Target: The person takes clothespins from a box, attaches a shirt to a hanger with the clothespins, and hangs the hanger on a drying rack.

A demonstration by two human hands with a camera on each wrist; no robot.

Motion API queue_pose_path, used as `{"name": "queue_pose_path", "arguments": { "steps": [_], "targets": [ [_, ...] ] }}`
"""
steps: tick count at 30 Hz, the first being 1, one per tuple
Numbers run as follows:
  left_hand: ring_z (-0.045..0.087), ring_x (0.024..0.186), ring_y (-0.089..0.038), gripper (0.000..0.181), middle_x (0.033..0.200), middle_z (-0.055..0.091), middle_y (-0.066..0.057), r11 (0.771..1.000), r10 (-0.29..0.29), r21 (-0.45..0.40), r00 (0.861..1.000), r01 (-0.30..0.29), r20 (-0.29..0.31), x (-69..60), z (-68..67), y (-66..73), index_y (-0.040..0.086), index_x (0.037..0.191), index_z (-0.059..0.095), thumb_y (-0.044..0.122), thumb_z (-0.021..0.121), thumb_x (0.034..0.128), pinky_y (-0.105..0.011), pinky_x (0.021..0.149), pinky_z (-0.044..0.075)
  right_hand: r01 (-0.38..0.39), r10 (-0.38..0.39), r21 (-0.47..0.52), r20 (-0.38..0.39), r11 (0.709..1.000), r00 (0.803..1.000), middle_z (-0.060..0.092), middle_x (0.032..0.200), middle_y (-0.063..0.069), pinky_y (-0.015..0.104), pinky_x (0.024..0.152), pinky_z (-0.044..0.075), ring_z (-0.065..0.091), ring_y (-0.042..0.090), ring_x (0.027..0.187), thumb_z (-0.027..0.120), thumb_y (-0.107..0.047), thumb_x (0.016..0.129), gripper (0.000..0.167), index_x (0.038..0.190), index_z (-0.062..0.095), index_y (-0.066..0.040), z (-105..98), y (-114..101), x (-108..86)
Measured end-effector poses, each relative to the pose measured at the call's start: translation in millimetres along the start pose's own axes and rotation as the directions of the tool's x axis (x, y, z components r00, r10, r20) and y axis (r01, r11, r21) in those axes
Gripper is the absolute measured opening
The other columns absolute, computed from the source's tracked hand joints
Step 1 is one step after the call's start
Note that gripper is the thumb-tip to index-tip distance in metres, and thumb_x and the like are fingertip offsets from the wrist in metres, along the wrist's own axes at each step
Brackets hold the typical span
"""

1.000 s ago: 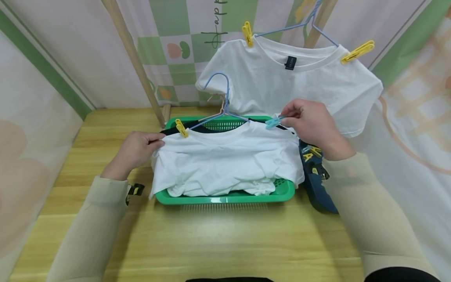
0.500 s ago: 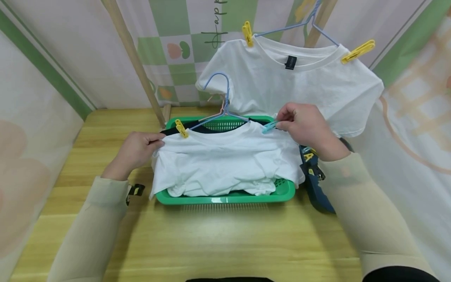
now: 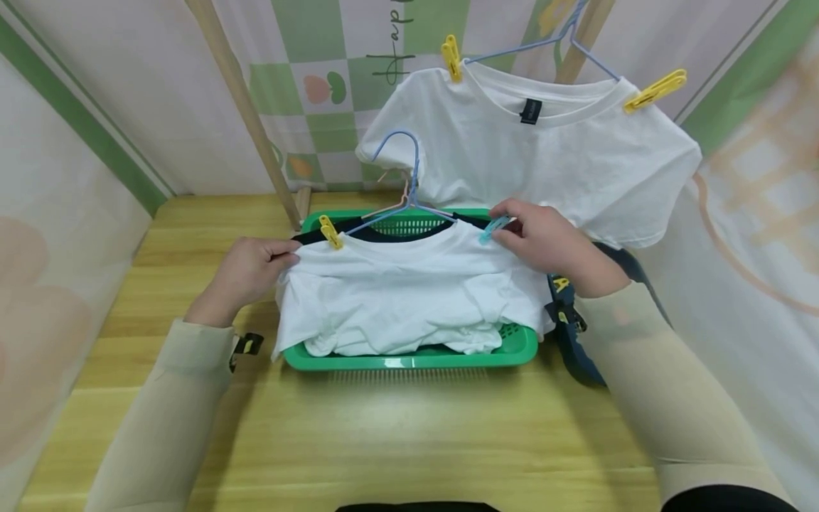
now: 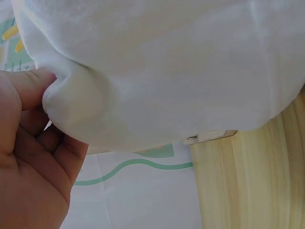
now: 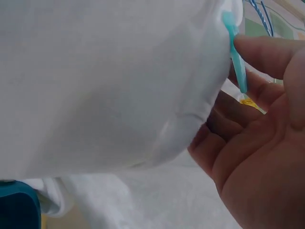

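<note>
A white T-shirt (image 3: 409,284) on a blue wire hanger (image 3: 414,171) lies over a green basket (image 3: 409,363). My left hand (image 3: 248,274) pinches its left sleeve edge between thumb and fingers; the left wrist view shows the bunched cloth. A yellow clothespin (image 3: 330,232) grips the left shoulder at the hanger. At the right shoulder, my right hand (image 3: 544,238) has thumb and forefinger on either side of a light-blue clothespin (image 3: 491,229). In the right wrist view this clothespin (image 5: 237,57) sits at the cloth's edge, its thumb side touched; its far side is partly hidden.
Behind, another white T-shirt (image 3: 550,156) hangs with two yellow clothespins (image 3: 655,91) on its shoulders. A dark blue container (image 3: 579,355) with clothespins stands right of the basket, partly under my right arm. Wooden poles (image 3: 239,99) rise at the back. Black cloth lies beneath the shirt.
My right hand has moved left with the light-blue clothespin to the shirt's right shoulder, and its fingers now reach farther around the clothespin. The left hand keeps its place.
</note>
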State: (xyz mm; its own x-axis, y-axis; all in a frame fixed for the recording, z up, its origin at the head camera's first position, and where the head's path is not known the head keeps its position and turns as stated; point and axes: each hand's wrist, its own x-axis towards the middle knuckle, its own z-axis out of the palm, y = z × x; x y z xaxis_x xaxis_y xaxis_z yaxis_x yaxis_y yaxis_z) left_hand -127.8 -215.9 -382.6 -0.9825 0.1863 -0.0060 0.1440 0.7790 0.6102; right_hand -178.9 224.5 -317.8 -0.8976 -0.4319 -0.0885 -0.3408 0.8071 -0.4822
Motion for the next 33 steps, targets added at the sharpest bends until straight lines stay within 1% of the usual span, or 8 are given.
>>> {"name": "queue_pose_path", "arguments": {
  "steps": [3,5,10,12,19,26,30,33],
  "targets": [
    [0.060,0.080,-0.024,0.030,0.127,0.064,-0.017,1.000,0.002,0.000,1.000,-0.002,-0.003,-0.3,0.6,-0.8,0.006,0.128,0.068,0.019,0.060,0.1023,-0.038,0.062,0.043,-0.001,0.001,0.012,0.045,1.000,0.999,0.062,0.122,0.019,0.053,0.091,0.047,0.059,0.036,0.114,0.055,-0.027,0.104,0.043,0.140,0.048,-0.004,3,5,1.4],
    [0.059,0.078,-0.024,0.030,0.126,0.064,-0.017,1.000,0.007,0.000,1.000,-0.007,-0.005,-0.2,0.6,-1.3,0.006,0.128,0.068,0.019,0.060,0.1024,-0.038,0.061,0.043,0.001,-0.002,0.010,0.057,1.000,0.998,0.062,0.121,0.019,0.053,0.091,0.046,0.059,0.036,0.114,0.053,-0.029,0.105,0.045,0.142,0.045,-0.004,4,8,1.6],
    [0.062,0.093,-0.026,0.029,0.125,0.065,-0.017,1.000,0.011,0.004,1.000,-0.011,-0.003,-0.5,0.1,-2.1,0.005,0.127,0.069,0.017,0.060,0.1024,-0.042,0.074,0.047,0.008,-0.008,-0.002,0.052,1.000,0.999,0.064,0.117,0.018,0.050,0.085,0.047,0.060,0.034,0.107,0.052,-0.030,0.105,0.044,0.142,0.046,-0.007,6,11,0.7],
    [0.062,0.094,-0.026,0.028,0.125,0.065,-0.017,1.000,0.010,0.007,1.000,-0.010,-0.001,-0.9,-0.1,-2.3,0.004,0.126,0.069,0.016,0.060,0.1021,-0.042,0.076,0.047,0.003,-0.003,-0.002,0.050,1.000,0.999,0.064,0.117,0.018,0.050,0.085,0.046,0.059,0.034,0.105,0.051,-0.030,0.105,0.043,0.142,0.047,-0.007,7,11,0.4],
    [0.059,0.078,-0.024,0.026,0.122,0.066,-0.017,1.000,-0.001,-0.001,1.000,0.001,0.016,-3.0,-1.3,-2.7,0.004,0.124,0.071,0.014,0.061,0.1010,-0.037,0.060,0.043,-0.003,0.003,0.016,0.055,1.000,0.999,0.063,0.117,0.017,0.050,0.085,0.046,0.059,0.033,0.102,0.050,-0.030,0.106,0.043,0.143,0.048,-0.009,7,13,-0.9],
    [0.063,0.090,-0.024,0.026,0.120,0.067,-0.017,0.999,0.019,0.027,0.998,-0.020,0.064,-6.0,-5.4,-3.1,0.005,0.122,0.072,0.014,0.062,0.1008,-0.040,0.074,0.049,0.003,-0.006,0.036,0.075,0.999,0.997,0.063,0.119,0.016,0.052,0.086,0.045,0.058,0.034,0.106,0.050,-0.029,0.106,0.041,0.142,0.049,-0.009,5,10,-4.3],
    [0.064,0.090,-0.024,0.025,0.119,0.068,-0.017,0.999,0.024,0.032,0.997,-0.027,0.079,-7.8,-7.6,-2.4,0.004,0.122,0.071,0.013,0.062,0.1004,-0.041,0.075,0.050,0.010,-0.014,0.051,0.071,0.999,0.997,0.063,0.119,0.016,0.051,0.084,0.045,0.058,0.033,0.106,0.050,-0.028,0.106,0.039,0.141,0.050,-0.010,5,9,-6.1],
    [0.065,0.087,-0.023,0.025,0.117,0.069,-0.018,0.999,0.016,0.029,0.996,-0.018,0.090,-9.4,-9.4,-1.2,0.003,0.122,0.071,0.013,0.062,0.1000,-0.040,0.072,0.052,0.013,-0.016,0.058,0.064,0.998,0.998,0.063,0.119,0.015,0.051,0.084,0.045,0.058,0.033,0.107,0.051,-0.028,0.106,0.039,0.141,0.051,-0.010,6,10,-6.3]
  ]
}}
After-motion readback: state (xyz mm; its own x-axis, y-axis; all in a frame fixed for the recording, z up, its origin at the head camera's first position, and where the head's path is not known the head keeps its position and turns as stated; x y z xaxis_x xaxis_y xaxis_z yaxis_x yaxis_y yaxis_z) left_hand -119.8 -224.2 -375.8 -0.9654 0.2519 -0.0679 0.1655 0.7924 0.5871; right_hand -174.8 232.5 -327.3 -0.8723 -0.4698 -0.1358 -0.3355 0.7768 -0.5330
